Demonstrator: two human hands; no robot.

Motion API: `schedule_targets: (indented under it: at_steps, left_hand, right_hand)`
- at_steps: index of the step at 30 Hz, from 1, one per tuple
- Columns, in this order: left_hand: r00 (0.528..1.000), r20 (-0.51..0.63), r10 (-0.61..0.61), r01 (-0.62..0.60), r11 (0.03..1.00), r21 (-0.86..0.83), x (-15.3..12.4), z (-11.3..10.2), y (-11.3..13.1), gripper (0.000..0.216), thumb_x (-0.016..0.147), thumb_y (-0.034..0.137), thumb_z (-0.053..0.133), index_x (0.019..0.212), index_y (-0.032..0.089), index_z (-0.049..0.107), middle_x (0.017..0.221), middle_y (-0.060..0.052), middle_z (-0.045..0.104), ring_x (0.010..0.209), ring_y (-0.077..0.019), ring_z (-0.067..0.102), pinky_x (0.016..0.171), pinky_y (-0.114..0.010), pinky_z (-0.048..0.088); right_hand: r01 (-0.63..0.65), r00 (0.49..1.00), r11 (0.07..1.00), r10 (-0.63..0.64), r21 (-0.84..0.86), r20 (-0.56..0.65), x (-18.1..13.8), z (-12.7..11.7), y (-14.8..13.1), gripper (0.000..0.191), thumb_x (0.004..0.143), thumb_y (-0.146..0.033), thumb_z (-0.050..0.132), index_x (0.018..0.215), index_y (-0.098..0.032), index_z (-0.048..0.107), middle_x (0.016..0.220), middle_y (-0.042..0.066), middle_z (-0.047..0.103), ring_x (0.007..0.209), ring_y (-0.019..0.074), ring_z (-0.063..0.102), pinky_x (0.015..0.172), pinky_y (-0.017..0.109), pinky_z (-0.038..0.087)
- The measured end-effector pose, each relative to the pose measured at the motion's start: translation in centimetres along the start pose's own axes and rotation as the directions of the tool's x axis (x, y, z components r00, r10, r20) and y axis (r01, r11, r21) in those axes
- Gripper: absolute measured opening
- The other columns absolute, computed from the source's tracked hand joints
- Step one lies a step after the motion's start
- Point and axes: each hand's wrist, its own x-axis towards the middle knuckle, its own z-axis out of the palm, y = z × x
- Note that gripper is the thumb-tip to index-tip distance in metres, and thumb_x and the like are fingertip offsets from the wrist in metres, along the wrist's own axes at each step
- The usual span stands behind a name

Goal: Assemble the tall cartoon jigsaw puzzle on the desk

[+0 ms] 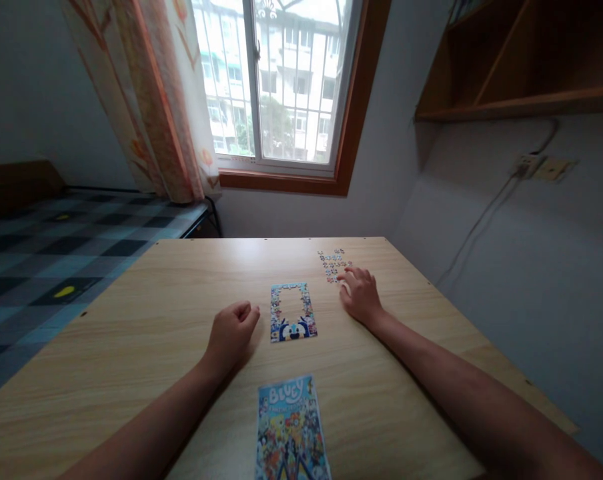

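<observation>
Wood-grained desk [191, 287] carries the partly joined jigsaw puzzle [295, 331], with the Bluey picture sheet [291, 430] nearer me. Left of the puzzle, my left hand [233, 328] is curled into a fist; on its right, my right hand [361, 295], fingers bent, is at the loose jigsaw pieces [332, 265], though whether it pinches one I can't make out.

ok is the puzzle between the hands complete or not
Not complete: bare tabletop shows through the middle of the puzzle, and loose pieces lie by the right hand.

The colourful puzzle [295, 330] lies flat, its middle unfilled; loose pieces [332, 265] lie spread beyond, rightward.
</observation>
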Motion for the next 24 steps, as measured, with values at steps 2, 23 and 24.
schedule_targets:
  at_steps: [2,23,24]
  left_hand:
    - [1.000,0.009,-0.011,0.011,1.000,-0.005,0.0,0.0,0.0,0.039,0.079,0.042,0.047,0.052,0.022,0.027,0.050,0.005,0.027,0.051,-0.0107,0.031,0.055,-0.027,0.024]
    - [1.000,0.002,-0.015,0.015,1.000,-0.013,-0.2,0.2,0.2,0.040,0.080,0.042,0.048,0.053,0.023,0.026,0.051,0.005,0.027,0.053,-0.0111,0.032,0.056,-0.028,0.025]
    - [1.000,0.001,-0.013,0.013,1.000,-0.011,-0.2,0.2,0.1,0.040,0.080,0.042,0.048,0.053,0.023,0.026,0.051,0.005,0.027,0.053,-0.0112,0.032,0.057,-0.028,0.025]
  right_hand:
    - [-0.073,0.997,0.996,0.072,-0.046,-0.016,1.0,0.6,1.3,0.031,0.090,-0.024,0.055,0.115,-0.020,0.072,0.138,0.014,0.058,0.128,0.0311,0.046,0.107,0.047,0.036]
    - [-0.123,0.984,0.991,0.128,-0.044,0.127,1.7,1.8,3.0,0.022,0.086,-0.034,0.066,0.100,-0.021,0.077,0.160,0.012,0.040,0.152,0.0348,0.021,0.117,0.053,0.024]
    - [-0.113,0.986,0.993,0.117,-0.047,0.115,1.7,1.7,3.0,0.022,0.086,-0.034,0.067,0.100,-0.022,0.077,0.159,0.012,0.042,0.151,0.0345,0.023,0.117,0.052,0.025]
